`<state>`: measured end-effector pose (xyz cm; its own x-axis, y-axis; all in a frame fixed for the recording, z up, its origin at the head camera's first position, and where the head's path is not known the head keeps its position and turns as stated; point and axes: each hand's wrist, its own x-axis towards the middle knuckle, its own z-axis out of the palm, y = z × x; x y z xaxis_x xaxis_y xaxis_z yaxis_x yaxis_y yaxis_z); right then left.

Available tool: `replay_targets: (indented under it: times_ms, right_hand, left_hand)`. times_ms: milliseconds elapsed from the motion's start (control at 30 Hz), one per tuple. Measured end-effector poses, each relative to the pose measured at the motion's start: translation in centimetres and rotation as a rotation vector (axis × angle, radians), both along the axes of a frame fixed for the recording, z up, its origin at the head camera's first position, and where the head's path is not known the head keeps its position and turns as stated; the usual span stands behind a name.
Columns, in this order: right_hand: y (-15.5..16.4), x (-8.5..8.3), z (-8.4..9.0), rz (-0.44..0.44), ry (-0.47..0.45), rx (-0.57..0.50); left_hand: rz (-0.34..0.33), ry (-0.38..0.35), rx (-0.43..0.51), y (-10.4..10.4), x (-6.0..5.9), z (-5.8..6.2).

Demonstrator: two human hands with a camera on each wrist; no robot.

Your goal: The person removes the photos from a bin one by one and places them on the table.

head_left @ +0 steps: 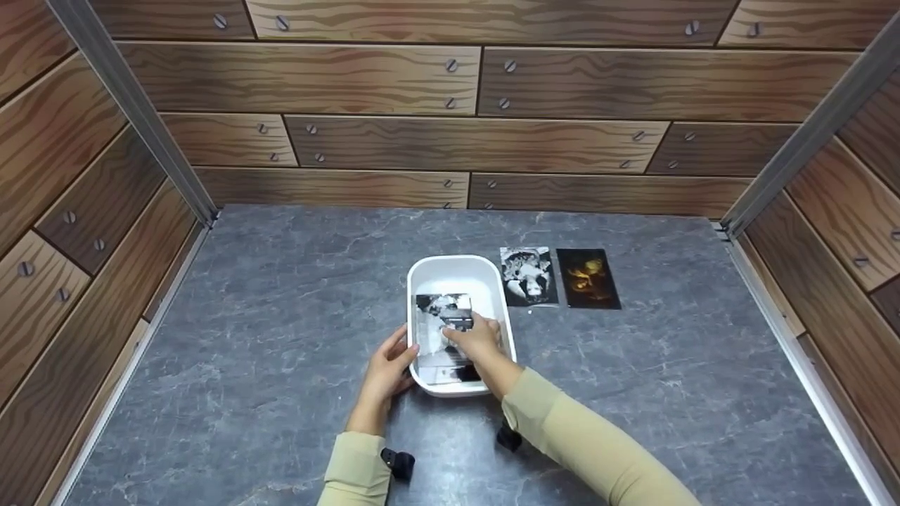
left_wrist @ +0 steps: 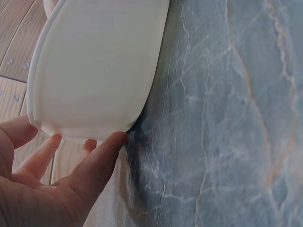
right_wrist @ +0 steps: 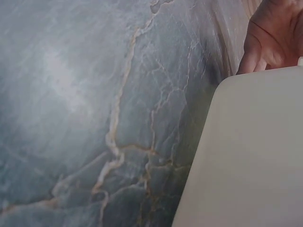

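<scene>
A white plastic basin [head_left: 458, 264] stands on the grey marbled table. My left hand [head_left: 383, 372] holds its near left side, thumb at the rim and fingers against the outer wall. The left wrist view shows those fingers [left_wrist: 102, 156] touching the basin wall [left_wrist: 94, 71]. Inside lie black-and-white photo prints, one toward the middle [head_left: 439, 303] and others near the front end [head_left: 436, 374]. My right hand [head_left: 481, 339] reaches over the right rim and pinches at the middle print; its fingertips are partly hidden. The right wrist view shows mostly the basin's outside [right_wrist: 251, 151].
Right of the basin, a black-and-white print [head_left: 529, 276] and a dark print with golden shapes [head_left: 589, 278] lie side by side on the marbled table [head_left: 281, 316]. Wood-plank-patterned walls [head_left: 394, 77] with grey metal corner posts enclose the back and sides.
</scene>
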<state>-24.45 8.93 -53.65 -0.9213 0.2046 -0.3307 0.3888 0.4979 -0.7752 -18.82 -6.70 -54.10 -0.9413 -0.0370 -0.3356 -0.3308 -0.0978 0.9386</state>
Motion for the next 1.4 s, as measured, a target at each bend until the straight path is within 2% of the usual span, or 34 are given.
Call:
replay_targets:
  times_ms: [267, 467, 567, 700, 867, 1200, 1400]
  right_hand:
    - [0.0, 0.1, 0.1, -0.026, 0.032, -0.018]
    - [-0.2, 0.1, 0.0, -0.051, 0.149, -0.069]
    - [-0.2, 0.2, -0.1, -0.029, 0.191, -0.130]
    - [0.0, 0.3, -0.3, 0.020, 0.190, -0.219]
    - [0.0, 0.3, -0.3, 0.040, 0.199, -0.286]
    - [0.5, -0.1, 0.6, 0.021, 0.233, -0.309]
    - [2.4, -1.1, 2.5, -0.044, 0.309, -0.412]
  left_hand:
    - [0.012, 0.006, -0.006, 0.1, -0.2, -0.2]
    - [0.018, 0.007, -0.006, 0.1, -0.2, -0.3]
    - [0.020, 0.009, -0.005, 0.0, -0.2, -0.4]
    - [0.021, 0.013, 0.004, 0.0, -0.2, -0.4]
    - [0.018, 0.016, 0.022, 0.0, -0.2, -0.4]
    - [0.024, -0.006, 0.019, 0.1, -0.4, -0.4]
    - [0.029, -0.020, 0.004, 0.1, -0.4, -0.3]
